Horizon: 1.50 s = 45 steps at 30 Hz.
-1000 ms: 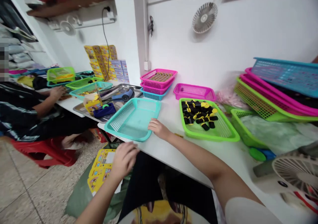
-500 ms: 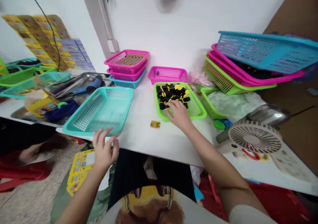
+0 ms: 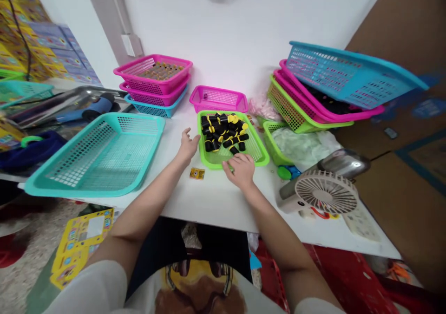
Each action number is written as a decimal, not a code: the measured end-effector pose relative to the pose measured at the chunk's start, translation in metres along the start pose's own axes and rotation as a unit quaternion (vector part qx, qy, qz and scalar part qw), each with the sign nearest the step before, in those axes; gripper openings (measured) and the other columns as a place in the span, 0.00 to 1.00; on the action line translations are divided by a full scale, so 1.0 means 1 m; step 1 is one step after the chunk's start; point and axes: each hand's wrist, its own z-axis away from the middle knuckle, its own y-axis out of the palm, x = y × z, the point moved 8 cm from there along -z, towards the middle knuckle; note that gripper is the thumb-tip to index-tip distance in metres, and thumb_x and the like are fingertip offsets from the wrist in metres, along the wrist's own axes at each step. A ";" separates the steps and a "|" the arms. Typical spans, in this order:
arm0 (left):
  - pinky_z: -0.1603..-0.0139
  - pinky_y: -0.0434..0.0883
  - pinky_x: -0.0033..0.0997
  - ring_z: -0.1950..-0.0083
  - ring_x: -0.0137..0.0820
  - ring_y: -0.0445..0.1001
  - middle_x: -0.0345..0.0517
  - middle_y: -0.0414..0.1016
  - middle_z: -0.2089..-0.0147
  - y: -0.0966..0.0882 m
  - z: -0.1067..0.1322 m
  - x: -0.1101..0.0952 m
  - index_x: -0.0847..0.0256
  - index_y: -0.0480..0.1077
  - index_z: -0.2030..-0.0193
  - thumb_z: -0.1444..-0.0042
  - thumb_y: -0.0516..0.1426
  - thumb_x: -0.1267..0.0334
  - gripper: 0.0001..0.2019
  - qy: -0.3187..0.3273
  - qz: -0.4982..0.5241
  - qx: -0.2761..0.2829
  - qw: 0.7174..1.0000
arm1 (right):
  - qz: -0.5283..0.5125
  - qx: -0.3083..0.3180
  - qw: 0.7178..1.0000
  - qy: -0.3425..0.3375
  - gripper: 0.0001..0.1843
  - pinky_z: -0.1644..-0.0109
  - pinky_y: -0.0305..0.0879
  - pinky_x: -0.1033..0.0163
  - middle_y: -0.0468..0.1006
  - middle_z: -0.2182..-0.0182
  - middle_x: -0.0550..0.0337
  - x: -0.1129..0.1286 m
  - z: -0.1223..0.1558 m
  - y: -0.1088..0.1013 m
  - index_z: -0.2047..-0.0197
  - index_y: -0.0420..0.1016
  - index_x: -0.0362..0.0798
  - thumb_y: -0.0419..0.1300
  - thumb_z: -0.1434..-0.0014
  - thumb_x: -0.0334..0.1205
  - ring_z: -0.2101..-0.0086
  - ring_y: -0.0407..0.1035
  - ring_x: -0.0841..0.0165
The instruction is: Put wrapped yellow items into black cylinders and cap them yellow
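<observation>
A lime green basket [image 3: 259, 153] stands in the middle of the white table [image 3: 216, 198] and holds several black and yellow cylindrical pieces [image 3: 223, 132]. My right hand [image 3: 239, 171] rests on the basket's near rim, fingers curled over the edge. My left hand [image 3: 188, 145] is open, fingers spread, just left of the basket's left rim. A small yellow tag [image 3: 197, 173] lies on the table between my hands. An empty teal basket [image 3: 101, 158] sits to the left.
Stacked pink and blue baskets [image 3: 155, 79] and a small pink basket [image 3: 218, 99] stand by the wall. A tilted stack of large baskets [image 3: 331, 86] sits right, with a green bin of plastic [image 3: 296, 144] and a hand-held fan [image 3: 322, 191]. Yellow cards [image 3: 81, 239] lie on the floor.
My left hand rose from below the table edge to beside the green basket. My right hand drew back from the pieces to the near rim. The view swung right.
</observation>
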 end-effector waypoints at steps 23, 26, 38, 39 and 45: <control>0.62 0.73 0.28 0.69 0.33 0.72 0.45 0.76 0.71 -0.020 -0.001 0.019 0.59 0.72 0.70 0.49 0.60 0.70 0.02 -0.001 -0.189 0.156 0.970 | -0.025 0.013 0.994 0.109 0.34 0.59 0.60 0.54 0.76 0.81 0.53 -0.040 0.011 -0.012 0.82 0.72 0.51 0.42 0.27 0.44 0.72 0.70 0.62; 0.60 0.71 0.28 0.68 0.35 0.73 0.44 0.77 0.74 -0.018 0.024 0.025 0.57 0.74 0.76 0.57 0.64 0.72 0.05 0.045 -0.274 0.231 0.932 | 0.009 0.012 0.992 0.124 0.33 0.59 0.63 0.53 0.77 0.79 0.49 -0.023 0.011 -0.010 0.80 0.74 0.49 0.42 0.27 0.42 0.71 0.72 0.60; 0.45 0.76 0.36 0.46 0.42 0.82 0.56 0.82 0.47 -0.022 0.094 0.034 0.60 0.78 0.45 0.33 0.53 0.66 0.15 0.288 -0.526 0.305 0.740 | 0.059 0.162 0.966 0.194 0.34 0.59 0.73 0.48 0.83 0.72 0.37 0.060 0.001 -0.002 0.65 0.87 0.40 0.42 0.27 0.47 0.67 0.80 0.52; 0.46 0.77 0.36 0.47 0.42 0.82 0.57 0.82 0.48 -0.022 0.095 0.035 0.60 0.77 0.45 0.33 0.52 0.69 0.16 0.294 -0.541 0.307 0.726 | 0.060 0.182 0.958 0.214 0.35 0.57 0.74 0.47 0.84 0.69 0.36 0.060 0.002 -0.001 0.62 0.87 0.39 0.41 0.26 0.47 0.65 0.81 0.50; 0.44 0.77 0.45 0.47 0.46 0.81 0.70 0.80 0.50 -0.013 0.097 0.046 0.69 0.77 0.53 0.35 0.47 0.79 0.17 0.288 -0.568 0.288 0.715 | 0.041 0.289 0.924 0.249 0.27 0.54 0.74 0.49 0.86 0.58 0.37 0.002 -0.019 0.011 0.58 0.86 0.43 0.48 0.28 0.49 0.57 0.81 0.49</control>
